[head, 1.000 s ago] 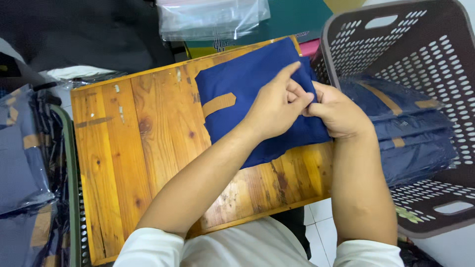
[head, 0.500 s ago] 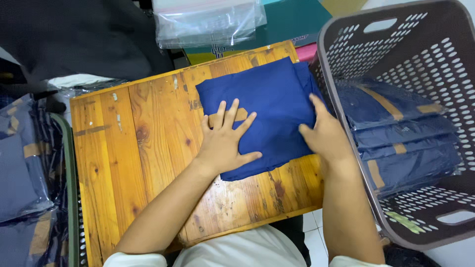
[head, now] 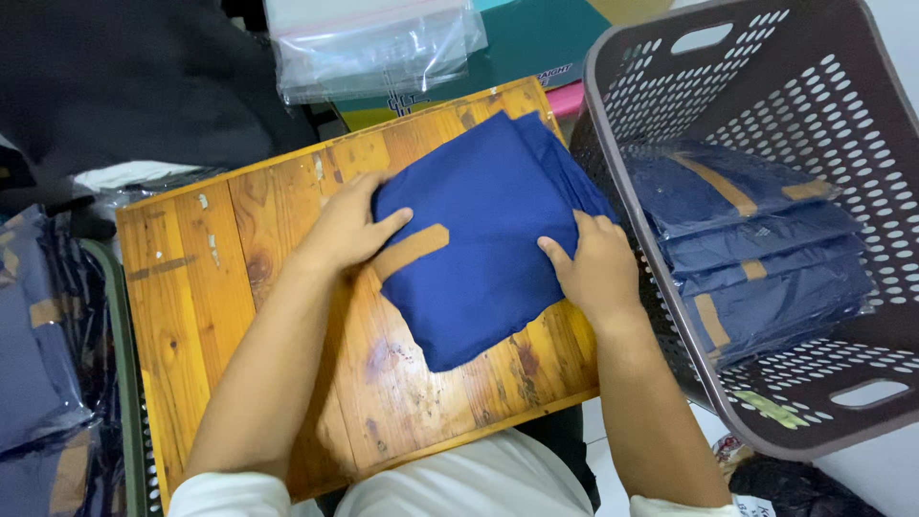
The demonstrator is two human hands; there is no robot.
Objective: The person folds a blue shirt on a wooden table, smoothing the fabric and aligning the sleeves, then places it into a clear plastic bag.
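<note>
Since half a second ago the left hand has slid from the middle of the folded navy cloth to its left edge, and a tan strip that was hidden now shows on top; the right hand has stayed on the right edge. The cloth lies as a squarish bundle, turned at an angle, on the wooden counter, near its far right corner and just beside the grey basket.

The left grip is curled round the cloth's left edge, thumb on top beside the tan strip, fingers tucked under or behind the fold; whether they pinch it I cannot tell. The right grip presses on the right edge with fingers bent and close together, holding nothing else.

Judged from this, folding looks done and the step in hand is squaring and gripping the bundle from both sides. The next move calls for an even lift with both hands so the folds do not slip open. Bagged navy bundles lie stacked in the basket, and clear plastic bags sit beyond the counter's far edge
</note>
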